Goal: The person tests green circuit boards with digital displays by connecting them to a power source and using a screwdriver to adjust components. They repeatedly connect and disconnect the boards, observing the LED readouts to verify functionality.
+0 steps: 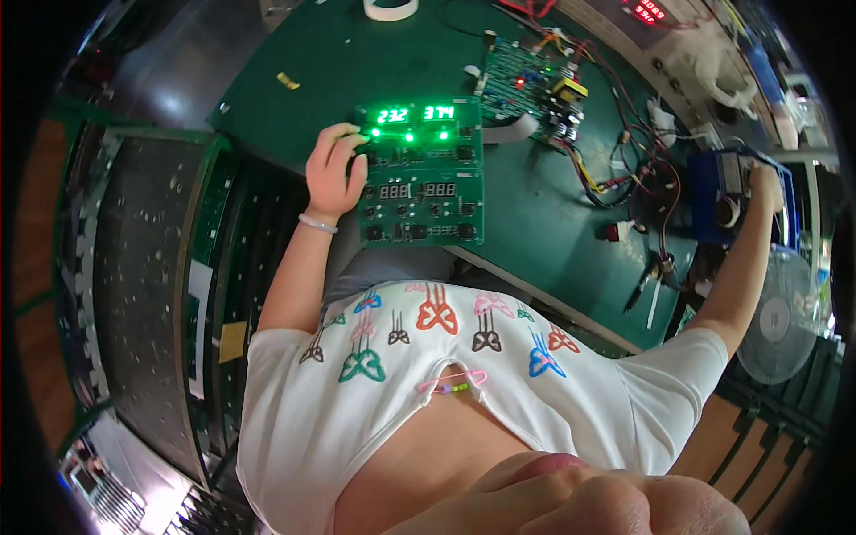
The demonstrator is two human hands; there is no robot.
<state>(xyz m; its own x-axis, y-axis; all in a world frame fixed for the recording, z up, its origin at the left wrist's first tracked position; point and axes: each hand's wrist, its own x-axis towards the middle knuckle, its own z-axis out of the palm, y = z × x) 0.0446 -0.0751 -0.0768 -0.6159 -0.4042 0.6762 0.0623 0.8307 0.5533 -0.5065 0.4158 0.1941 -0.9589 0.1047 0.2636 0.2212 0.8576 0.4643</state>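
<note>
Along the left edge of a green circuit board [421, 169], my left hand [335, 174] has its fingers bent against the board, thumb beside the edge. Green digits and several green lights glow on the board's upper half; the digit displays on its lower half are dark. A grey ribbon cable [510, 132] runs from its right side toward a second, component-filled board [526, 82] with a small red light. Far to the right, my right hand [765, 185] is at a blue box [709, 201] with a grey panel and a round part. Its fingers are mostly hidden.
Wires [615, 183] tangle across the right of the green tabletop [553, 236]. A red switch [615, 232] and tools [649, 283] lie near its front. White tape [390, 9] sits at the back. A dark rack [143, 267] stands left; a fan [776, 314] stands right.
</note>
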